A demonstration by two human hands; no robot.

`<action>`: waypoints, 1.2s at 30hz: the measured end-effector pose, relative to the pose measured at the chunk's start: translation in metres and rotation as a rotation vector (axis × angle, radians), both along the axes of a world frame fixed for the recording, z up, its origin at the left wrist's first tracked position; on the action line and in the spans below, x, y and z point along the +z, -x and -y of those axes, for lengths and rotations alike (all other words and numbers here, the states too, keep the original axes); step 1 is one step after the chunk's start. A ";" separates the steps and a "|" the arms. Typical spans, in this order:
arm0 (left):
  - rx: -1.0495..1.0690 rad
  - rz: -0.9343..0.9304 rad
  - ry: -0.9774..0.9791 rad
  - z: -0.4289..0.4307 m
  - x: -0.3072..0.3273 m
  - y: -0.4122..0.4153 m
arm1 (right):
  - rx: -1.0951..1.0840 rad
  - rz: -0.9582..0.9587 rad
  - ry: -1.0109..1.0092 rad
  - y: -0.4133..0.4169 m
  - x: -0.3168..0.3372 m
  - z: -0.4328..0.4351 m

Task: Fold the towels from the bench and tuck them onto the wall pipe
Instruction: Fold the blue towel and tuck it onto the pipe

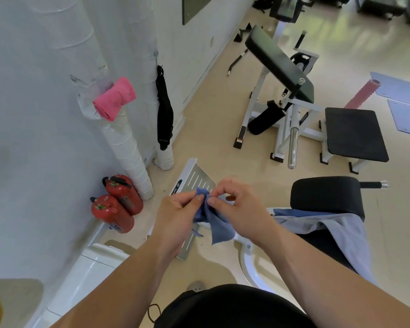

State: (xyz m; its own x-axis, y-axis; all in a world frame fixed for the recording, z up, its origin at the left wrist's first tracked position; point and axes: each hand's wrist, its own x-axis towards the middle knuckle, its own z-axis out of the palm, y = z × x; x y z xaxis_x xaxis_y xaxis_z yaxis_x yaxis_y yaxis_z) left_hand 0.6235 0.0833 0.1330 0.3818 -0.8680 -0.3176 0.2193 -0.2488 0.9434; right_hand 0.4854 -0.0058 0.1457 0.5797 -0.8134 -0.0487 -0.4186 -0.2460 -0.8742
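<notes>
Beige gym floor [211, 129] runs under the black bench [324, 195] at three o'clock, a pale blue towel [341, 229] draped over it. Left hand [178, 209] and right hand [237, 205] each pinch the top edge of a small blue towel [219, 227] at centre, cloth hanging. At ten o'clock a pink towel [115, 98] sits tucked on the white-wrapped wall pipe [130, 150].

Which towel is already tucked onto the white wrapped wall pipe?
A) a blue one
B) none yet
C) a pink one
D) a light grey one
C: a folded pink towel sits tucked on the wall pipe, while the left hand and right hand pinch the blue towel.
</notes>
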 end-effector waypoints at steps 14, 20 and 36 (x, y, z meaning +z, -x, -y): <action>-0.184 0.031 0.059 -0.004 0.011 0.004 | -0.027 0.060 0.071 0.005 0.011 -0.004; -0.168 0.043 0.110 -0.003 0.009 -0.003 | -0.027 0.111 -0.100 0.001 0.017 -0.008; 0.034 0.093 0.156 0.015 0.037 -0.023 | 0.183 0.102 -0.009 -0.007 0.005 -0.006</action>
State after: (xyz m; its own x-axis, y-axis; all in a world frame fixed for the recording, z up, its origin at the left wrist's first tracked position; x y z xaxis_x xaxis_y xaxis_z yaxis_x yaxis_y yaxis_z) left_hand 0.6469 0.0682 0.1701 0.4329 -0.8902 -0.1419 0.1347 -0.0917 0.9866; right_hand 0.4922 0.0006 0.1509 0.7199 -0.6939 0.0110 -0.2771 -0.3019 -0.9122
